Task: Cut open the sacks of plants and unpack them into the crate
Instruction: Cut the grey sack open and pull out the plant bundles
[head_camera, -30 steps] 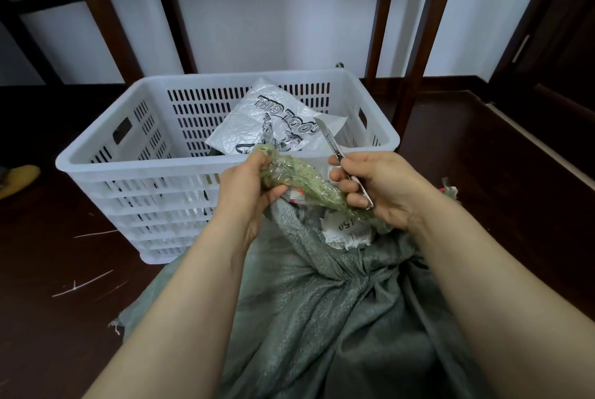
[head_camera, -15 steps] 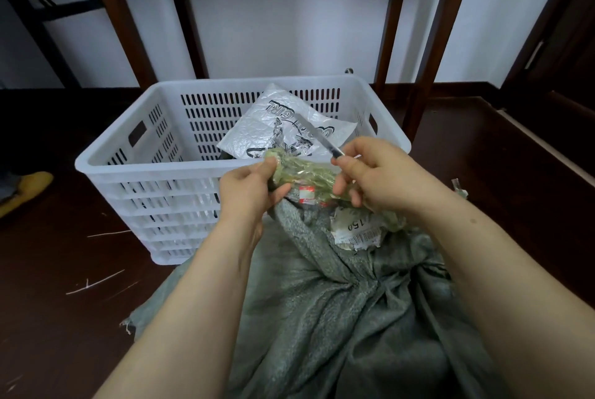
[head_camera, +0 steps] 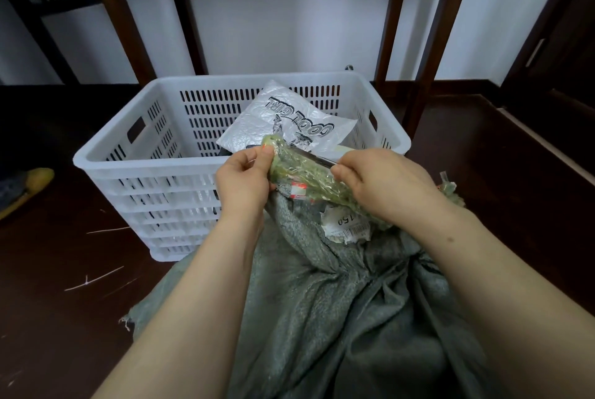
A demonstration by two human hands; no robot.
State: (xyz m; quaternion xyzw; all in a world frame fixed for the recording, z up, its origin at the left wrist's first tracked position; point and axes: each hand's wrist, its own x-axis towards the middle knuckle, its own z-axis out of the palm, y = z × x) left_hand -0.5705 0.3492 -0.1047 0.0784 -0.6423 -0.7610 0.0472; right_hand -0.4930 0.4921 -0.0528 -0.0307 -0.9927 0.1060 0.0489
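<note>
Above sack (head_camera: 338, 302), pinching neck (head_camera: 299, 170) with left hand (head_camera: 241, 179), gripping blade (head_camera: 317, 158) with right hand (head_camera: 383, 183); risks slipping toward nine o'clock, cutting skin.

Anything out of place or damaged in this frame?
Minor things only: pale stray strands litter the dark floor left of the crate, and the paper label on the grey-green sack is torn and crumpled.

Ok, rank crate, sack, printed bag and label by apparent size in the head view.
1. The sack and crate: both large. The sack fills more of the frame but lies nearer the camera, so I won't rank them.
2. The printed bag.
3. The label.
</note>
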